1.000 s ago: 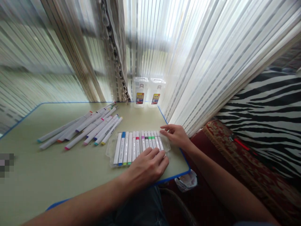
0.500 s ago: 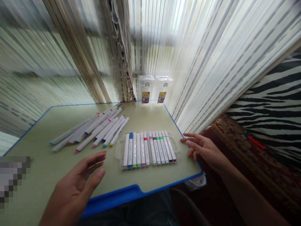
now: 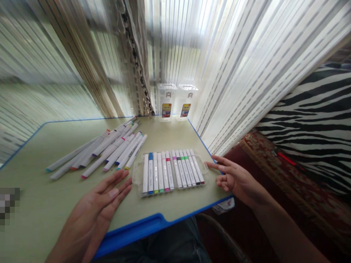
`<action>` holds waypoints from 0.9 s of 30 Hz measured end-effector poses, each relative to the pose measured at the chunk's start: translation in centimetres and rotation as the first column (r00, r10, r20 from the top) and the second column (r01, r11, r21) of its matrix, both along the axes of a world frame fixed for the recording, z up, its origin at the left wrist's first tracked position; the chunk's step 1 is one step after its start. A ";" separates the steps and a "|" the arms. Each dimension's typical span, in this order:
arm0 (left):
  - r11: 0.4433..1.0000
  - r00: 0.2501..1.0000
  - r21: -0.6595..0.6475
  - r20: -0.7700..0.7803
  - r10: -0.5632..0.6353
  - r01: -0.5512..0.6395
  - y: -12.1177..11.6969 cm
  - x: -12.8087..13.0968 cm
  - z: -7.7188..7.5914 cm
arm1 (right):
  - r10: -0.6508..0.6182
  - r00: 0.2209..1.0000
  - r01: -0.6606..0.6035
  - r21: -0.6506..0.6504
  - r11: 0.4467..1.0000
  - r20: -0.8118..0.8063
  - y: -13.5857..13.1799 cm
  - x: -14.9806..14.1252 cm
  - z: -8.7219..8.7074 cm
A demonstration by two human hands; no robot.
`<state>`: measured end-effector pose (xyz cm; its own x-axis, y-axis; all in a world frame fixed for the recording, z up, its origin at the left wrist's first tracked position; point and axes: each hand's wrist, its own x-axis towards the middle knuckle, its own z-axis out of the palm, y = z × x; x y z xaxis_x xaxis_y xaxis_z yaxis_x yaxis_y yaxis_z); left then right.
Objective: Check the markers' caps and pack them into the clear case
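Observation:
A clear plastic marker case lies opened flat on the table, both halves filled with white markers set in rows. My left hand is just left of the case, fingers stretched out, palm turned toward it, holding nothing. On the other side, my right hand has its index and middle fingers extended, the fingertips close to the case's right edge; whether they touch it I cannot tell. Its lower fingers are curled, with nothing in them. Beyond my left hand lies a loose pile of white markers with coloured ends.
Two clear plastic cases with yellow labels stand upright at the table's far edge, against striped curtains. The table has a blue rim. To the right are a zebra-striped cloth and a red patterned fabric.
My left hand has moved nearer the case, its thumb now lying across the palm side. My right hand's fingertips have come closer to the case's right edge. The view has shifted slightly.

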<state>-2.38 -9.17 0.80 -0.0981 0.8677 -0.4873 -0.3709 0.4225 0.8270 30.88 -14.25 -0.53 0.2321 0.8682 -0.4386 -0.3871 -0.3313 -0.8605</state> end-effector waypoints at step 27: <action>0.988 0.991 0.090 0.033 -0.130 0.127 -1.0 -1.9 -1.6 | -0.005 0.995 -0.006 0.115 0.993 0.097 1.3 -1.0 -1.1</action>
